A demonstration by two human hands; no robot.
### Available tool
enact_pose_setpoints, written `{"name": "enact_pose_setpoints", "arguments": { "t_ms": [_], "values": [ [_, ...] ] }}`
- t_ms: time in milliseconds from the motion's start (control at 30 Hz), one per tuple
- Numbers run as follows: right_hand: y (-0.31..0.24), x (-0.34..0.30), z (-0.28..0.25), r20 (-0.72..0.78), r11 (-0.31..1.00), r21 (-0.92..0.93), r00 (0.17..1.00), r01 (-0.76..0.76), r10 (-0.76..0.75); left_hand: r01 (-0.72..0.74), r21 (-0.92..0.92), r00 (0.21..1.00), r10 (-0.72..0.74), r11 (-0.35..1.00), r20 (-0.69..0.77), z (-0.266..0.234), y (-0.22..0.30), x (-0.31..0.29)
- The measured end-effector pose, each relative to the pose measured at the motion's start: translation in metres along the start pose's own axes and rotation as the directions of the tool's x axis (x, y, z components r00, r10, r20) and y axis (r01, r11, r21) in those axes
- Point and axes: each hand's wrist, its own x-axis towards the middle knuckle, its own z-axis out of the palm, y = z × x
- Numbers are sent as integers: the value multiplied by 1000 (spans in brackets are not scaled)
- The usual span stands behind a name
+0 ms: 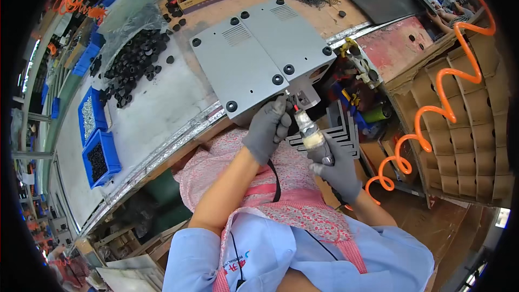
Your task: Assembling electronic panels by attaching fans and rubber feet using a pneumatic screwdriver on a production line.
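Two grey sheet-metal cases (pixel 259 48) lie side by side on the bench, black round feet on their upper faces. My right hand (pixel 338 167), in a grey glove, is wrapped round an air screwdriver (pixel 312 134) with a tape-wound body. Its red-collared bit points up at the near edge of the right-hand case. Close beside the bit, the gloved fingers of my left hand (pixel 267 130) are pinched together just below that edge. What they hold, if anything, is too small or hidden to make out.
Loose black feet (pixel 135 62) are heaped at the left, near blue bins of screws (pixel 89 116) and small black parts (pixel 101 158). An orange coiled hose (pixel 448 105) hangs at the right before a divided cardboard box (pixel 459 135). Another air tool (pixel 361 64) lies by the bench edge.
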Motion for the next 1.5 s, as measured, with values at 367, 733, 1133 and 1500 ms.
{"name": "enact_pose_setpoints", "arguments": {
  "t_ms": [367, 733, 1133, 1500],
  "values": [
    [-1, 35, 3, -50, 979, 154, 989, -133, 142, 136, -199, 977, -165, 971, -137, -32, -18, 4],
    [-8, 39, 1, -133, 985, -127, 986, -120, 102, 145, -301, 986, -164, 942, -37, -50, -10, 6],
    [10, 52, 4, -246, 853, -520, 949, 43, -198, 202, -304, 975, -222, 931, -31, -55, -8, 12],
    [9, 58, 0, -233, 839, -538, 943, 78, -237, 152, -329, 984, -175, 932, -39, -49, -4, 8]
  ]
}}
